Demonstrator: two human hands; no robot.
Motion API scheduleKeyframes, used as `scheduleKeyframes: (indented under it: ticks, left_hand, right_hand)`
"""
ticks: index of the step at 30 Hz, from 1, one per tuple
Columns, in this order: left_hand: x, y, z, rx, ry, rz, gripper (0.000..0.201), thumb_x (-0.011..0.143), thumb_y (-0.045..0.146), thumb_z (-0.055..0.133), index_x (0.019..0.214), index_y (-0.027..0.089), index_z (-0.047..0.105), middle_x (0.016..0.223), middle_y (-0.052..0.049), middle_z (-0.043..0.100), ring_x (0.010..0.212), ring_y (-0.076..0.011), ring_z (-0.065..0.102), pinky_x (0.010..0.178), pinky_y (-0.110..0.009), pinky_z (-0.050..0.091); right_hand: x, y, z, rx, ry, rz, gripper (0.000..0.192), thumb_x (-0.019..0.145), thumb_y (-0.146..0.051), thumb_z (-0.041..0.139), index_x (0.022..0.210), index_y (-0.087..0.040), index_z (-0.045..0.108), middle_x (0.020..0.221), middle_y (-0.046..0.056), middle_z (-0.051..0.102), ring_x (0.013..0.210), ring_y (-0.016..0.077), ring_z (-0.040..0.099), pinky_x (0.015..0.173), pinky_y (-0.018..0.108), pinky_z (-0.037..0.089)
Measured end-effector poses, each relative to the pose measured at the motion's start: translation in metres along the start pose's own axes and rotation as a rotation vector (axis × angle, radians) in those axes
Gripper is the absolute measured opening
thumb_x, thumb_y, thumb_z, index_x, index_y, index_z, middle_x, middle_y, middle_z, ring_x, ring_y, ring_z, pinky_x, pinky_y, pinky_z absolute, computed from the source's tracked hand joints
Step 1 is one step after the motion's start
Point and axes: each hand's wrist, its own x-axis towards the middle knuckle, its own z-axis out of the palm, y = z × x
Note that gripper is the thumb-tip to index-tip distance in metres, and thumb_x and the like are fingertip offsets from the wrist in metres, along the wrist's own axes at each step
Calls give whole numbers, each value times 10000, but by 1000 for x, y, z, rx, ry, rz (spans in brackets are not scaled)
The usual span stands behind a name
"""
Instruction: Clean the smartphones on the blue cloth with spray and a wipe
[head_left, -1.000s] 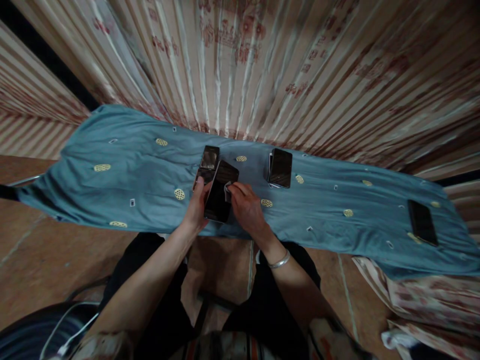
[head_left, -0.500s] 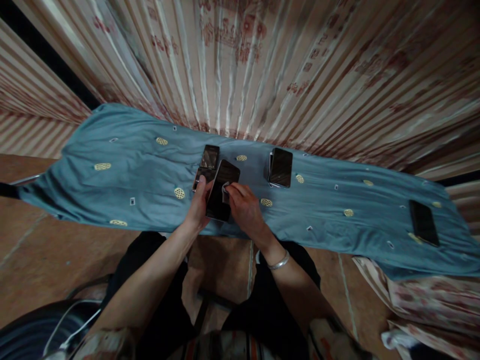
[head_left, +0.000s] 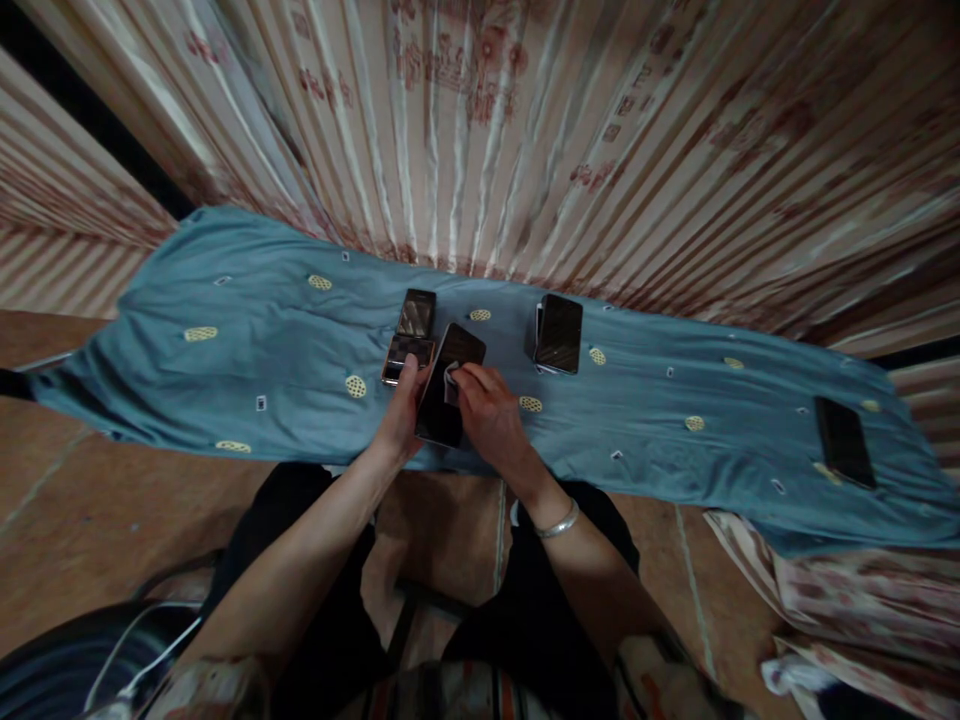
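Black phone (head_left: 440,402) is clasped by the left hand (head_left: 397,422); the right hand (head_left: 491,412) pinches pale cloth (head_left: 451,387) over it.

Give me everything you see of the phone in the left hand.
The phone is a dark, flat slab, longer than wide, its glossy, glass-like screen up and unlit. It slants, far end rightward, over the blue sheet; whether it rests there is unclear. The left hand grips its left side; the right hand holds a small pale cloth against the screen.
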Motion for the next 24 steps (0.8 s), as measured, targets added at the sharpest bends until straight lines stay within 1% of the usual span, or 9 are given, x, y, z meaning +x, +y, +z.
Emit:
scheduleKeyframes:
  ticks: [3,5,8,13,16,20,24]
  left_hand:
    - [2,0,-4,10,3,20,570,1001,609,473,1177,163,780,828,-76,799,882,-261,766,671,-302,574]
    - [2,0,-4,14,3,21,553,1003,601,474,1192,178,775,828,-70,797,882,-258,764,659,-299,568]
    - [0,-1,0,12,-13,4,558,1013,595,457,1191,169,770,835,-68,794,889,-251,762,697,-301,575]
    - [-3,-3,4,-4,-114,-9,593,975,638,520,1179,137,763,889,-75,796,919,-264,757,793,-331,588]
    - [-2,-3,2,3,-90,-10,610,971,650,518,1152,125,768,879,-82,796,907,-264,759,792,-334,588]
    - [0,-3,-2,7,-42,-2,593,967,653,523,1126,143,779,850,-87,795,876,-267,763,744,-332,588]
    - [-1,-3,-1,0,-40,-7,586,973,643,519,1170,151,770,841,-79,794,875,-265,764,739,-333,588]
  right_hand:
    - [-1,-4,0,18,-53,16,323,1015,-82,477,1176,-196,732,1177,129,722,1061,236,676,1031,395,554]
    - [0,-4,0,24,-64,17,328,1016,-77,469,1179,-185,733,1184,140,719,1066,240,677,1039,400,551]
    - [1,0,-2,20,-48,16,325,1020,-77,466,1179,-163,736,1186,153,717,1085,240,683,1051,392,541]
    - [3,5,-4,6,-23,41,317,1027,-88,470,1174,-179,736,1177,136,720,1092,237,688,1056,390,535]
    - [2,2,-3,-9,-7,25,315,1025,-88,468,1156,-187,737,1160,125,727,1069,225,685,1043,370,543]
    - [0,-5,-1,12,-40,3,332,1019,-76,456,1156,-190,735,1161,127,725,1059,226,677,1040,378,550]
    - [0,-5,-2,30,-61,19,347,1022,-79,441,1164,-197,734,1160,125,723,1061,228,670,1041,390,549]
